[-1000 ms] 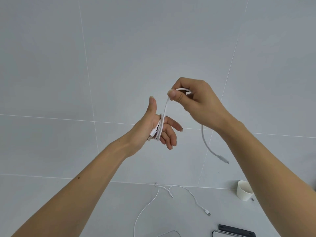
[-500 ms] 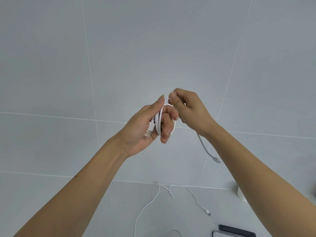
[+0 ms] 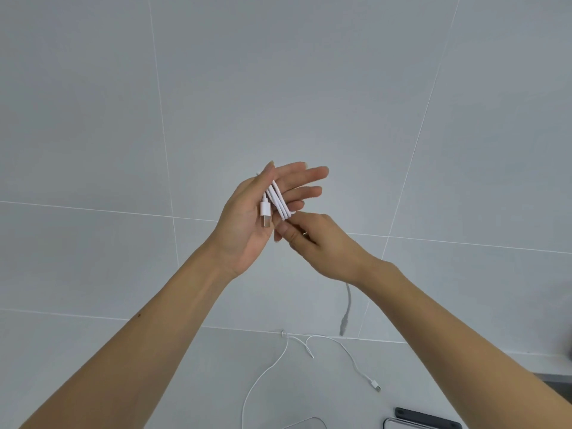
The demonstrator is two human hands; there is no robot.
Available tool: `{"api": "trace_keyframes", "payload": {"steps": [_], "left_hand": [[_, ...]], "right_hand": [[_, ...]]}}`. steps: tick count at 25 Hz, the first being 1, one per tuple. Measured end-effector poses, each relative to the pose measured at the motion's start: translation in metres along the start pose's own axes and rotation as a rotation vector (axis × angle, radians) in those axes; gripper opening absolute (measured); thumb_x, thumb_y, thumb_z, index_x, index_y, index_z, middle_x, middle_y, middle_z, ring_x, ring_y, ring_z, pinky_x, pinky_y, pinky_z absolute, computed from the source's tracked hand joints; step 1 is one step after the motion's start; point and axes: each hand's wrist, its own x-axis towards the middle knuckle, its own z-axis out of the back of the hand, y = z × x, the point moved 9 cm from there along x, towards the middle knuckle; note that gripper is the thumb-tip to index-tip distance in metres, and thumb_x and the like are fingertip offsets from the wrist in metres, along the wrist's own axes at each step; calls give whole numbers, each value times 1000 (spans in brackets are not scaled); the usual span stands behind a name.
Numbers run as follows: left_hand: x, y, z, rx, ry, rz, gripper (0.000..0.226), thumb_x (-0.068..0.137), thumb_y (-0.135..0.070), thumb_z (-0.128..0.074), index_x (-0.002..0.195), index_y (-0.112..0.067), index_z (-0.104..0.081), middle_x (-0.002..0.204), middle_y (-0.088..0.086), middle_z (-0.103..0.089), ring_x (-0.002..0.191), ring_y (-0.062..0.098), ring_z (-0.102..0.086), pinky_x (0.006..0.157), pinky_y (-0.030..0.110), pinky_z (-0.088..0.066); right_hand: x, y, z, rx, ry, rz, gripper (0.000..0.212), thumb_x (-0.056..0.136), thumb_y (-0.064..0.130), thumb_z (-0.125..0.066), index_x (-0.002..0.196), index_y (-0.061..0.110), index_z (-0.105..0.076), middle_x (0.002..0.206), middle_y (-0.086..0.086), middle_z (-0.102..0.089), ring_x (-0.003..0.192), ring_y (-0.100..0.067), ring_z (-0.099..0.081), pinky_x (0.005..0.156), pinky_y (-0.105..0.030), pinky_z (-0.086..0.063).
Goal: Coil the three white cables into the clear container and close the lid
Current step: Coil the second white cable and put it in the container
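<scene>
My left hand (image 3: 250, 218) is raised in front of the wall, palm up and fingers stretched out. Several loops of a white cable (image 3: 278, 202) are wound around its fingers, and the USB plug lies on the palm. Just below and to the right, my right hand (image 3: 322, 243) pinches the same cable near the loops. The cable's free end (image 3: 345, 314) hangs under my right wrist. Two more white cables (image 3: 337, 354) lie loose on the table below. The clear container is only partly visible at the bottom edge (image 3: 309, 424).
A grey tiled wall fills most of the view. A dark flat object (image 3: 427, 418) lies at the table's bottom right, partly behind my right forearm. A dark thing shows at the far right edge (image 3: 568, 345).
My left hand has opened its fingers and turned palm up. My right hand has moved from above the loops to below them, bringing the cable round. The free end hangs shorter and lower.
</scene>
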Motion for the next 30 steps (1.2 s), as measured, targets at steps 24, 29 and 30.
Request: {"api": "trace_keyframes", "payload": {"steps": [24,29,30], "left_hand": [[-7,28,-17,405,234,245,101,81,-75,5,79,-3,-66,59,13,-65,56,25,-59,64,22,-47],[-10,23,-27,222,287,220,83,90,-68,-2,74,-6,-54,39,0,-48,42,16,-50,60,21,-44],[-11,24,-27,203,293,218,78,91,-65,-5,75,-6,-53,37,-3,-43,39,15,-48,63,23,-44]], "right_hand": [[0,47,87,-22,-260,106,16,95,31,-62,82,21,-64,82,-6,-58,70,-16,-56,64,-22,-43],[5,37,68,320,-157,45,25,103,21,-50,81,13,-58,80,-3,-70,78,-18,-71,68,-31,-57],[4,35,62,373,-139,29,26,104,19,-48,80,12,-55,73,-5,-66,69,-16,-69,63,-29,-55]]}}
